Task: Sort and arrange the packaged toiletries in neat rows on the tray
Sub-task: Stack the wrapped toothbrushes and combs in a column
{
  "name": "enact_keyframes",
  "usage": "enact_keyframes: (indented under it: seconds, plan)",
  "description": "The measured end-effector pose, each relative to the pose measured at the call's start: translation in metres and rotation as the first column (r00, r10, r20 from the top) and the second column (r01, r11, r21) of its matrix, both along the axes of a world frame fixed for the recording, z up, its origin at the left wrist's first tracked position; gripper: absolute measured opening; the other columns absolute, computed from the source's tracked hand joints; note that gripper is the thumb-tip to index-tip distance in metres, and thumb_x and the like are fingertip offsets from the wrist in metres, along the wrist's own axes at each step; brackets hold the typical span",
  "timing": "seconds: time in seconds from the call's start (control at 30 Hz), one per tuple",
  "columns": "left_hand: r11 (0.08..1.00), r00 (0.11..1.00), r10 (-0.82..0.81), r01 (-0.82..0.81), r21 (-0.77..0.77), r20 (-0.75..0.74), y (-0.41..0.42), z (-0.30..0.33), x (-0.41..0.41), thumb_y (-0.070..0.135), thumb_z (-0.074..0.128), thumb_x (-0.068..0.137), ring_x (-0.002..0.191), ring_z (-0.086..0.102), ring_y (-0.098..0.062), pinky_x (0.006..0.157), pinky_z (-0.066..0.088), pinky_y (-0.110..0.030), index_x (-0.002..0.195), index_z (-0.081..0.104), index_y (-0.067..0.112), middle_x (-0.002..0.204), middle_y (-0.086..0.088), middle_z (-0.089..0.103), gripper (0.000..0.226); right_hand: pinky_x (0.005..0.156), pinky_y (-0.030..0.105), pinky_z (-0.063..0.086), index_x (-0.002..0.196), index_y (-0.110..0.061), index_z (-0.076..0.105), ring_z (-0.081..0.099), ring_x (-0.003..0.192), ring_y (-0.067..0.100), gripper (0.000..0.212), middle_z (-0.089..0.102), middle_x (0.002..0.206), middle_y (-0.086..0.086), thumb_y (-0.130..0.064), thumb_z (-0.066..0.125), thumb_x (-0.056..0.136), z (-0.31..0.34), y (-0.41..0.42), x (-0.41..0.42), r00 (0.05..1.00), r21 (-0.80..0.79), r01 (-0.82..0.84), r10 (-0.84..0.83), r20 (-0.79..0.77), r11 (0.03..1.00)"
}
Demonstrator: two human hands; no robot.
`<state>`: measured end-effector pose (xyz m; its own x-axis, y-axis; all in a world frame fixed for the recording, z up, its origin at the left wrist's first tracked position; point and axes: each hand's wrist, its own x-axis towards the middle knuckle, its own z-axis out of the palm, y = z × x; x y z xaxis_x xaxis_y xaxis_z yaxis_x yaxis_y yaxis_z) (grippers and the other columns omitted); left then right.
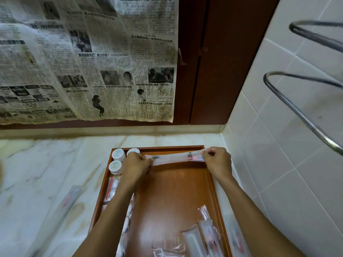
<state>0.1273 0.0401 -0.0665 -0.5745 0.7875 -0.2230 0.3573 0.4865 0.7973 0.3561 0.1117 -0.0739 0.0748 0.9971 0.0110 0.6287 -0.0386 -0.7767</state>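
Packet (174, 158) between both hands' grips

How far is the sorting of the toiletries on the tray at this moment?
Roughly midway, I judge. Done: three round containers stand grouped in the far left corner of the tray, and packets lie along its left wall. In hand: the left hand and right hand hold one long sachet by its ends along the far wall. Left: loose packets at the near right, and one packet on the counter.
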Motion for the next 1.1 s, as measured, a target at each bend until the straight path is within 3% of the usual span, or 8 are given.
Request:
enact_keyframes:
  seconds: [0.1, 0.17, 0.37, 0.53, 0.7, 0.8, 1.0, 1.1]
  plan:
    - [0.997, 0.966, -0.05, 0.036, -0.063, -0.255, 0.019, -0.005, -0.005, 0.029, 0.068, 0.082, 0.054, 0.063, -0.021, 0.057, 0.056, -0.033, 0.057, 0.065, 0.01, 0.052, -0.007, 0.063, 0.032, 0.046, 0.018, 0.04, 0.078, -0.013, 0.074, 0.055, 0.063, 0.008, 0.016, 0.069, 0.081, 0.001, -0.019, 0.062, 0.087, -0.008, 0.025, -0.005, 0.982, -0.007, -0.03, 0.031, 0.186, 1.0]
    - [0.992, 0.928, -0.09, 0.049, -0.12, -0.363, 0.031, -0.006, -0.008, 0.034, 0.068, 0.079, 0.058, 0.061, -0.021, 0.056, 0.052, -0.031, 0.063, 0.064, 0.012, 0.058, -0.006, 0.063, 0.027, 0.045, 0.017, 0.035, 0.079, -0.014, 0.074, 0.053, 0.07, 0.01, 0.015, 0.066, 0.09, 0.004, -0.02, 0.063, 0.086, -0.013, 0.036, -0.007, 0.957, 0.01, -0.047, 0.042, 0.289, 0.999]
    - [0.96, 0.782, -0.246, 0.118, -0.252, -0.573, 0.051, -0.016, -0.011, 0.034, 0.063, 0.081, 0.076, 0.06, -0.03, 0.058, 0.039, -0.029, 0.082, 0.059, 0.009, 0.083, -0.01, 0.066, 0.025, 0.062, 0.026, 0.052, 0.09, -0.011, 0.073, 0.054, 0.084, 0.016, 0.017, 0.056, 0.1, 0.008, -0.026, 0.065, 0.088, -0.024, 0.047, -0.012, 0.869, 0.054, -0.066, 0.031, 0.493, 0.996]
    - [0.951, 0.728, -0.289, 0.146, -0.271, -0.622, 0.057, -0.027, -0.011, 0.029, 0.059, 0.084, 0.082, 0.059, -0.031, 0.06, 0.037, -0.031, 0.08, 0.049, 0.011, 0.089, -0.01, 0.065, 0.021, 0.066, 0.029, 0.054, 0.09, -0.009, 0.072, 0.054, 0.086, 0.017, 0.02, 0.057, 0.1, 0.01, -0.028, 0.064, 0.089, -0.027, 0.046, -0.014, 0.844, 0.07, -0.128, 0.072, 0.532, 0.989]
    - [0.951, 0.687, -0.298, 0.158, -0.265, -0.663, 0.059, -0.024, -0.008, 0.029, 0.057, 0.082, 0.071, 0.054, -0.028, 0.056, 0.033, -0.03, 0.07, 0.039, 0.013, 0.082, -0.01, 0.063, 0.027, 0.068, 0.029, 0.053, 0.093, -0.011, 0.07, 0.054, 0.088, 0.017, 0.019, 0.058, 0.101, 0.01, -0.028, 0.062, 0.089, -0.025, 0.049, -0.015, 0.846, 0.081, -0.134, 0.071, 0.529, 0.988]
    - [0.956, 0.684, -0.284, 0.144, -0.258, -0.672, 0.061, -0.022, -0.007, 0.027, 0.057, 0.081, 0.065, 0.045, -0.027, 0.055, 0.032, -0.03, 0.067, 0.035, 0.013, 0.08, -0.011, 0.063, 0.03, 0.071, 0.027, 0.053, 0.094, -0.014, 0.069, 0.053, 0.09, 0.017, 0.017, 0.057, 0.103, 0.008, -0.029, 0.063, 0.088, -0.028, 0.051, -0.013, 0.85, 0.062, -0.12, 0.07, 0.522, 0.991]
    - [0.951, 0.676, -0.299, 0.153, -0.269, -0.674, 0.061, -0.02, -0.006, 0.027, 0.058, 0.08, 0.064, 0.047, -0.026, 0.053, 0.03, -0.029, 0.066, 0.035, 0.013, 0.079, -0.009, 0.062, 0.03, 0.071, 0.025, 0.052, 0.094, -0.016, 0.068, 0.053, 0.091, 0.017, 0.016, 0.057, 0.104, 0.007, -0.03, 0.064, 0.088, -0.031, 0.052, -0.01, 0.872, 0.045, -0.125, 0.088, 0.481, 0.991]
    - [0.951, 0.696, -0.296, 0.155, -0.266, -0.654, 0.058, -0.018, -0.005, 0.029, 0.06, 0.079, 0.061, 0.047, -0.023, 0.049, 0.027, -0.028, 0.061, 0.032, 0.015, 0.064, -0.003, 0.05, 0.036, 0.072, 0.025, 0.05, 0.096, -0.018, 0.066, 0.052, 0.093, 0.015, 0.015, 0.057, 0.107, 0.005, -0.03, 0.064, 0.088, -0.032, 0.052, -0.008, 0.904, 0.062, -0.126, 0.089, 0.419, 0.99]
